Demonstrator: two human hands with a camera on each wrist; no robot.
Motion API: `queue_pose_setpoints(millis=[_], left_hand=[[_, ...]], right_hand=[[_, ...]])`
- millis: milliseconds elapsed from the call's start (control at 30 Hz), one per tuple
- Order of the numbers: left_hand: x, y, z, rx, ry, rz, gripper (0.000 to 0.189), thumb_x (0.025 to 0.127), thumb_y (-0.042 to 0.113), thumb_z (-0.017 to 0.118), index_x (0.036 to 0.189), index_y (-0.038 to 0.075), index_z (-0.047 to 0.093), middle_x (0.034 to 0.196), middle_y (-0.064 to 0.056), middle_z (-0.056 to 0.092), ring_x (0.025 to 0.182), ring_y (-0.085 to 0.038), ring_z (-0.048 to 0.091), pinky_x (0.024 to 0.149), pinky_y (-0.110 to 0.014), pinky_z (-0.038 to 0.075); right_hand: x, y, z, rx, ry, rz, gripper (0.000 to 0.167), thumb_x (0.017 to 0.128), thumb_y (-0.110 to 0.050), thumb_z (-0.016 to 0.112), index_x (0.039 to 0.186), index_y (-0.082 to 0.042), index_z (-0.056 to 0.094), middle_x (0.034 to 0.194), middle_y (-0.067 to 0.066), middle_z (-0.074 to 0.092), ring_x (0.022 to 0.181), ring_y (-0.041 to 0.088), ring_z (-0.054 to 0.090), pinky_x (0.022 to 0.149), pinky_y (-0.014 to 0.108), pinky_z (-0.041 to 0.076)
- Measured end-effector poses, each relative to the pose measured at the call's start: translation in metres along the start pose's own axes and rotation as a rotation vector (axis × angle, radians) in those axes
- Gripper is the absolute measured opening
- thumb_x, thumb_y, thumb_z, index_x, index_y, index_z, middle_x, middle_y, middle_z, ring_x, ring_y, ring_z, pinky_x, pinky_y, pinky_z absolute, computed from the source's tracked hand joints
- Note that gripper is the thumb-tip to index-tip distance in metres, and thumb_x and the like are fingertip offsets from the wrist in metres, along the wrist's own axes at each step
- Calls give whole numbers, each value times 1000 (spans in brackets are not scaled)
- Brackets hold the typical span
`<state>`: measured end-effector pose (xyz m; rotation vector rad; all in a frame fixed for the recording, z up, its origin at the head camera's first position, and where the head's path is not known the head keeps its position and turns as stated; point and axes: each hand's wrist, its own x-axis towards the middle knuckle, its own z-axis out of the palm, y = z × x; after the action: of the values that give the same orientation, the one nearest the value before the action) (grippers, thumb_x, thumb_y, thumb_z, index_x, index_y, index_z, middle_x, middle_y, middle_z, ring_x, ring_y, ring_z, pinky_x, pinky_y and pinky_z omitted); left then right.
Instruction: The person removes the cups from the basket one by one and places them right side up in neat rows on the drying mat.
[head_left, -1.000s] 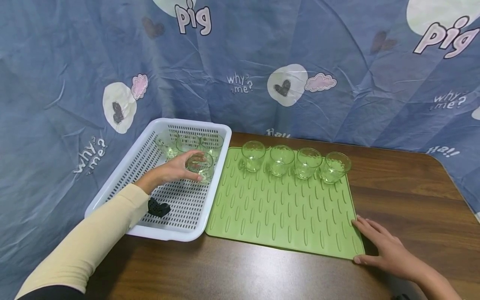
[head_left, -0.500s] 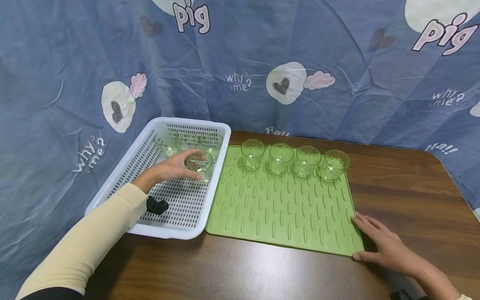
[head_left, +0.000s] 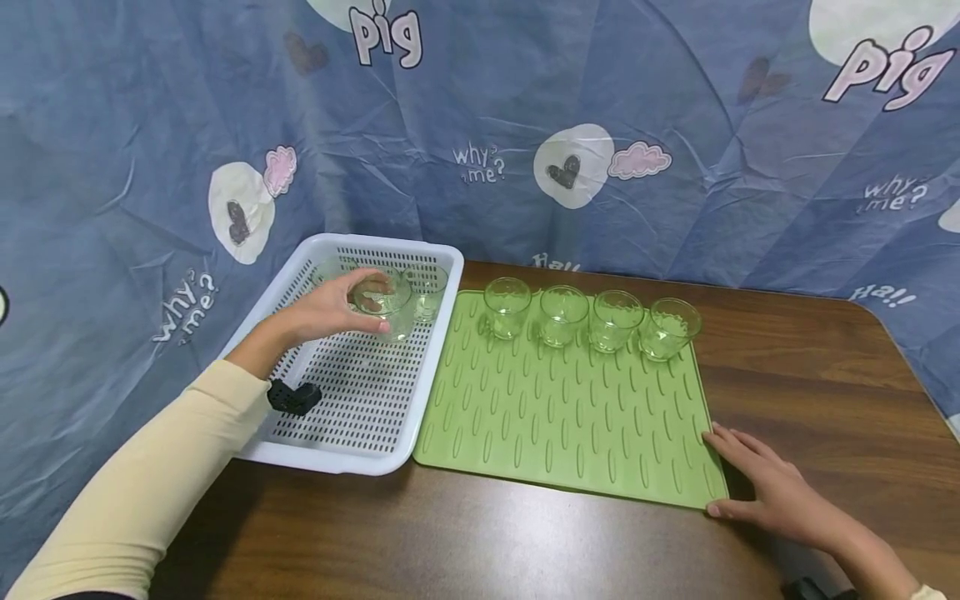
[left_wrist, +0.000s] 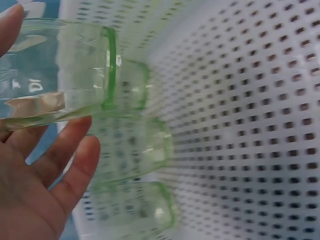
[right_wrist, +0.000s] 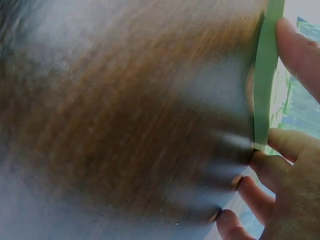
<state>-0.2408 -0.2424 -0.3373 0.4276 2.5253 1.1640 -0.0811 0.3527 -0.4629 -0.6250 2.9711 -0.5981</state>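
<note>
My left hand (head_left: pixel 322 312) holds a clear drinking glass (head_left: pixel 397 315) around its side, fingers behind and thumb in front, above the floor of the white perforated basket (head_left: pixel 430 383). In the left wrist view the held glass (left_wrist: pixel 82 70) is apart from the basket floor. Three more glasses (left_wrist: pixel 142 145) stand in a row at the basket's far end, partly hidden by my hand in the head view. My right hand (head_left: pixel 783 500) rests at the right edge of the green ridged mat (head_left: pixel 555 425), thumb at its near corner and fingertips along its side.
Several glasses (head_left: pixel 562 318) stand upright in a row along the mat's back edge. Basket and mat lie side by side on a brown wooden table (head_left: pixel 525 542). A blue printed cloth (head_left: pixel 480 100) hangs close behind.
My left hand has raised the glass and carried it slightly left and away from me, over the basket's far part. The right hand has stayed at the mat's edge.
</note>
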Motion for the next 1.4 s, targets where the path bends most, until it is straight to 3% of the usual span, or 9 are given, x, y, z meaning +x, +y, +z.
queue_pose_setpoints(millis=[100, 367, 500, 667, 1000, 1400], left_hand=[[-3, 10, -8, 14, 26, 14, 82, 84, 19, 79, 151, 8, 34, 148, -18, 51, 129, -38, 56, 101, -42, 52], [-7, 41, -20, 26, 97, 28, 80, 84, 14, 78, 151, 11, 35, 143, -14, 55, 116, -23, 61, 86, -16, 52], [-6, 59, -23, 18, 116, 61, 78, 85, 14, 78, 151, 12, 36, 147, -9, 53, 125, -24, 58, 89, -16, 52], [-1, 79, -22, 13, 108, 94, 79, 85, 18, 77, 152, 12, 35, 148, -7, 52, 130, -26, 56, 98, -28, 50], [22, 106, 1, -4, 75, 161, 79, 83, 21, 80, 149, 14, 38, 142, -5, 56, 126, -24, 56, 104, -42, 49], [54, 148, 42, 89, -36, 215, 89, 79, 33, 82, 153, 17, 34, 146, -1, 53, 123, -20, 55, 99, -39, 51]], right_hand=[[0, -1, -1, 3, -6, 4, 97, 70, -39, 86, 151, -13, 41, 152, 21, 44, 132, 39, 38, 87, 71, 38], [1, -4, -4, 22, -34, 23, 95, 71, -39, 86, 149, -8, 42, 151, 24, 43, 131, 44, 40, 87, 73, 38], [2, -4, -5, 17, -53, 31, 95, 72, -41, 85, 149, -7, 42, 151, 25, 43, 132, 45, 40, 86, 75, 38], [3, -5, -6, 10, -62, 31, 95, 72, -43, 84, 149, -6, 42, 151, 25, 43, 132, 45, 39, 86, 76, 39], [3, -5, -6, 22, -68, 27, 96, 72, -41, 85, 149, -5, 42, 151, 27, 42, 132, 47, 39, 86, 77, 38], [3, -6, -7, 32, -69, 32, 94, 73, -40, 84, 150, -5, 41, 153, 26, 41, 133, 47, 38, 88, 75, 37]])
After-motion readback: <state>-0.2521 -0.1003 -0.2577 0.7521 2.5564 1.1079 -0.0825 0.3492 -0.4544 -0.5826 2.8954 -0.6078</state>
